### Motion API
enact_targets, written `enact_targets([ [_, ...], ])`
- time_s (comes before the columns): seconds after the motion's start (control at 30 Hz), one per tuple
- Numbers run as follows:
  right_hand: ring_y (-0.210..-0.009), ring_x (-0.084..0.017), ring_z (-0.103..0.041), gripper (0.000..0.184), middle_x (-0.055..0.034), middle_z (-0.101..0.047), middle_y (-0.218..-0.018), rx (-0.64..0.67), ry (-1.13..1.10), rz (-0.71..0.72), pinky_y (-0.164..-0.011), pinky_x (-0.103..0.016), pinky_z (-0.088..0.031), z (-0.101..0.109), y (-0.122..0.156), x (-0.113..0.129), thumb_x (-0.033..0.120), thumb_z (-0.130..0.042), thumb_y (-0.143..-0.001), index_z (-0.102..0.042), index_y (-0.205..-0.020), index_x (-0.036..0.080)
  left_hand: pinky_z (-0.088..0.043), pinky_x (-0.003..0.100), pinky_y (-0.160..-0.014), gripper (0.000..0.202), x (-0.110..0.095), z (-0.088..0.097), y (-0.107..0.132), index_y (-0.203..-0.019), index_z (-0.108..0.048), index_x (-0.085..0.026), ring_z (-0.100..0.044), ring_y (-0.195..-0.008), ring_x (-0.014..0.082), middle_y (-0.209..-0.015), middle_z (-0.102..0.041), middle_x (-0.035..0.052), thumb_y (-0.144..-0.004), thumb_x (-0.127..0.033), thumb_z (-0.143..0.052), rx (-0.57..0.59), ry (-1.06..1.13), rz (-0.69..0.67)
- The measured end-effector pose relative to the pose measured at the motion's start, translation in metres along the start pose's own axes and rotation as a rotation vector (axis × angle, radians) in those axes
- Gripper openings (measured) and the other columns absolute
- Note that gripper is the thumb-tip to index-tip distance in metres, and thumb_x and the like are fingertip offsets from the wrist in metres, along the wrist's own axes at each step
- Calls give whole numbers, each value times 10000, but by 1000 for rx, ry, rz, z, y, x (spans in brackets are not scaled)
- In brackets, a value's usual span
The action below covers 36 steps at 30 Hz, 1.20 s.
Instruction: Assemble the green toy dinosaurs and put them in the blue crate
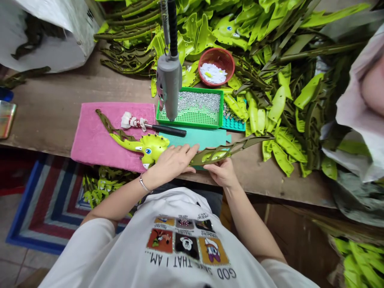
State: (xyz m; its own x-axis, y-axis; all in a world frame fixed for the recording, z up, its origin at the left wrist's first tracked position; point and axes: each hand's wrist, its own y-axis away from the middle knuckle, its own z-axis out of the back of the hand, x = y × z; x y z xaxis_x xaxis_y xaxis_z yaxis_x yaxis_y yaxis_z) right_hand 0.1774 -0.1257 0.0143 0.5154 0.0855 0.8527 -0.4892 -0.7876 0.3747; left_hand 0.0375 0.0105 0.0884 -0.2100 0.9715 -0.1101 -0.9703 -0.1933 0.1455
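A lime-green plastic toy pterosaur (154, 147) with a blue eye, a long beak and olive-brown wings lies across the pink cloth (90, 136) and a teal mat (207, 137). My left hand (172, 161) grips its body from above, fingers stretched over it and thumb at the near side. Close by, my right hand (223, 173) pinches the near edge of the olive wing (243, 145) on the right. That hand's fingertips are partly hidden beneath the wing. Just beyond the toy rests a black-handled hammer (169, 130), its other end wrapped in white material.
A grey powered screwdriver (169, 80) hangs over a green tray (222, 108) of small metal screws. Behind it stands a red basket (216, 54) with white pieces. Green and olive plastic parts (279, 104) heap up at the back and right. A white sack (60, 36) stands at left.
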Motion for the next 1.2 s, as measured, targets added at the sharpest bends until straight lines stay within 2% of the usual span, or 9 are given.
enact_targets([
  [0.1, -875, -214, -739, 457, -1, -775, -937, -33, 7, 26, -897, -386, -609, -2, 6, -1, 296, -924, -503, -670, -882, 270, -446, 335, -769, 591, -1, -2, -4, -1399, -370, -148, -672, -920, 257, -1075, -629, 108, -942, -423, -624, 58, 5, 23],
  [0.2, -964, -215, -731, 525, -23, -771, -1034, -41, 59, 34, -933, -378, -601, -5, 14, 5, 298, -902, -568, -654, -1031, 271, -445, 336, -772, 560, -1, -5, -5, -1395, -390, -168, -671, -925, 255, -1076, -625, 94, -930, -332, -655, 80, 19, 26],
  [0.37, -1039, -218, -711, 684, -46, -719, -1222, -170, 11, 74, -843, -380, -635, -14, 19, 15, 387, -832, -679, -504, -1273, 303, -441, 328, -793, 577, -1, -13, -5, -1372, -415, -175, -670, -939, 242, -1077, -633, 86, -885, -275, -708, 37, 19, 27],
  [0.57, -888, -212, -732, 377, 12, -753, -970, -212, 141, 178, -831, -410, -639, -17, 20, 5, 456, -768, -734, -586, -1033, 318, -447, 336, -746, 638, 1, -23, -7, -1381, -423, -174, -672, -910, 247, -1051, -650, 81, -842, -261, -752, -9, -36, 10],
  [0.73, -803, -211, -732, 263, 83, -756, -912, 21, 338, 173, -778, -414, -643, 7, 12, 27, 430, -752, -743, -639, -980, 411, -458, 339, -751, 546, 9, -23, -4, -1305, -471, -177, -673, -907, 239, -1039, -672, 74, -833, -211, -744, -97, -41, 14],
  [0.83, -728, -228, -723, 171, 8, -758, -773, 143, 513, 159, -756, -412, -632, 45, -9, 62, 337, -777, -685, -723, -835, 274, -467, 338, -757, 444, 12, -20, 0, -1193, -522, -193, -673, -918, 235, -1007, -685, 55, -816, -198, -757, -142, 24, 7],
  [0.97, -848, -220, -729, 203, -61, -777, -908, -277, 836, 509, -892, -433, -582, 90, -63, 106, 338, -630, -772, -720, -892, 201, -474, 343, -760, 349, 9, -21, 3, -1068, -547, -206, -669, -913, 238, -986, -681, 45, -801, -196, -772, -116, 60, 8],
  [1.07, -931, -232, -724, 259, -103, -768, -1029, -263, 1120, 607, -946, -444, -553, 93, -106, 124, 303, -572, -816, -711, -998, 181, -478, 342, -765, 312, 7, -20, 0, -1029, -550, -206, -670, -902, 239, -964, -675, 42, -815, -249, -773, -47, 74, 17],
  [1.2, -1048, -291, -689, 396, -149, -737, -1128, -155, 1555, 549, -952, -442, -535, 67, -137, 129, 180, -614, -749, -675, -1140, 159, -481, 329, -763, 320, 12, -10, -6, -1027, -562, -194, -679, -920, 247, -995, -684, 59, -846, -387, -743, 47, 184, 34],
])
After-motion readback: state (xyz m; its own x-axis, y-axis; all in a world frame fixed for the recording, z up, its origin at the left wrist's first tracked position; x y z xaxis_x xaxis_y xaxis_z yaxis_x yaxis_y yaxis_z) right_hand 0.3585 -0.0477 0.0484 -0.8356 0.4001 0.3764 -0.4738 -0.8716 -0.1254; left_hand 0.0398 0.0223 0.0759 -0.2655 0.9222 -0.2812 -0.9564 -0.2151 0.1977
